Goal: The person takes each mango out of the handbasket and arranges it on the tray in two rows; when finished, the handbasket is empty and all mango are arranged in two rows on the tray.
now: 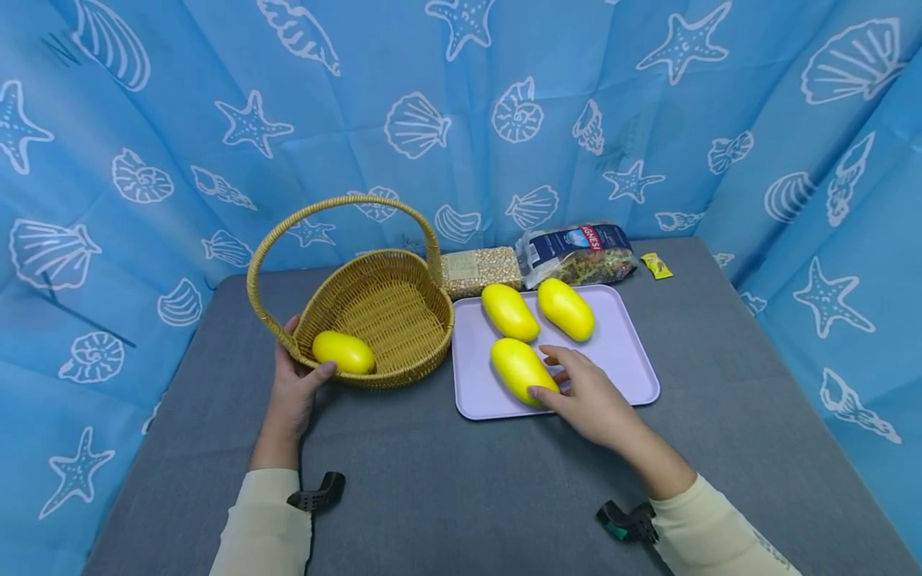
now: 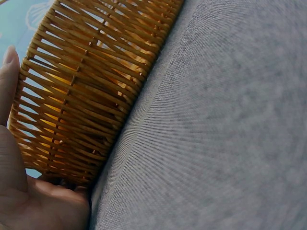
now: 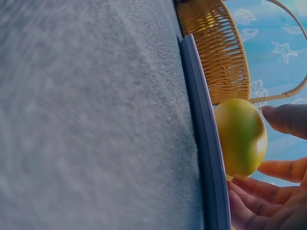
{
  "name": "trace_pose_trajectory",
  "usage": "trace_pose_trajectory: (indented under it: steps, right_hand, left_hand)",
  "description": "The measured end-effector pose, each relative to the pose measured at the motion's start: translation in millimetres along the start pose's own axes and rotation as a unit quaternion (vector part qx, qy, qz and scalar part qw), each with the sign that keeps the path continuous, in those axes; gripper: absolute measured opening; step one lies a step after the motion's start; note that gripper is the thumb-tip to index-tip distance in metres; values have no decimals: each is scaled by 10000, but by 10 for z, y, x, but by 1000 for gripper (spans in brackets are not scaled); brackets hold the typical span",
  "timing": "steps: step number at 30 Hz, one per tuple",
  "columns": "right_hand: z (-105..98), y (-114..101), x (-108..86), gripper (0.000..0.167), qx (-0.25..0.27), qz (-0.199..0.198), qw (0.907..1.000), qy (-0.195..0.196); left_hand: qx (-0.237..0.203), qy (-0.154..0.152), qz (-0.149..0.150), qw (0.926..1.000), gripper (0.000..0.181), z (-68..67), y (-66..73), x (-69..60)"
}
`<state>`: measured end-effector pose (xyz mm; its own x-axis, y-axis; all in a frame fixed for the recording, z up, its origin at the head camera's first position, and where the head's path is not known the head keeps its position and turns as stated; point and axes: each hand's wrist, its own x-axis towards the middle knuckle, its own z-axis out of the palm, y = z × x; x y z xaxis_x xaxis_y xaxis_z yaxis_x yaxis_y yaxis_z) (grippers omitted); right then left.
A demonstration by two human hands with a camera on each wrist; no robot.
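- My left grip (image 1: 294, 390) clasps the wicker basket (image 1: 392, 316) by its rim.
- Inside the basket, just right of that grip, lies one yellow fruit (image 1: 342, 352).
- My right grip (image 1: 587, 398) curves around a second fruit (image 1: 515, 368) on the lilac tray (image 1: 619, 364); I cannot tell whether it holds it firmly.
- Beyond the right grip, a third fruit (image 1: 510, 312) and a fourth fruit (image 1: 566, 310) lie on the tray.
- Farther beyond that grip, a grain pack (image 1: 497, 268) and a labelled bag (image 1: 585, 258) rest on the counter (image 1: 446, 496).

Sleeves (image 1: 268, 524) are pale cream, the wrist mounts (image 1: 330, 490) curved and black.
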<state>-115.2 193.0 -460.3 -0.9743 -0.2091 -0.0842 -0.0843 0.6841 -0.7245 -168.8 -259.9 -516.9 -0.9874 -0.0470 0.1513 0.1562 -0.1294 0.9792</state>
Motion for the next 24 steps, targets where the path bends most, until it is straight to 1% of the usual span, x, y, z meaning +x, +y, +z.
trace_pose_trajectory:
  steps: [6, 12, 18, 24]
  right_hand:
    - [-53, -6, -24, 71, 56, -120, 9999, 59]
    - [-150, -36, -49, 68, 112, -467, 9987, 157]
    - [-244, -149, -21, 69, 119, -706, 9971, 261]
    - [-276, -281, 12, 68, 338, -1040, 9933, 366]
  left_hand:
    - [-8, 3, -15, 10000, 91, -11, -4, -10]
    - [-9, 2, -17, 10000, 90, -15, -11, -7]
    - [9, -6, -9, 10000, 90, -6, -11, 3]
    - [43, 20, -22, 10000, 90, -5, 5, 4]
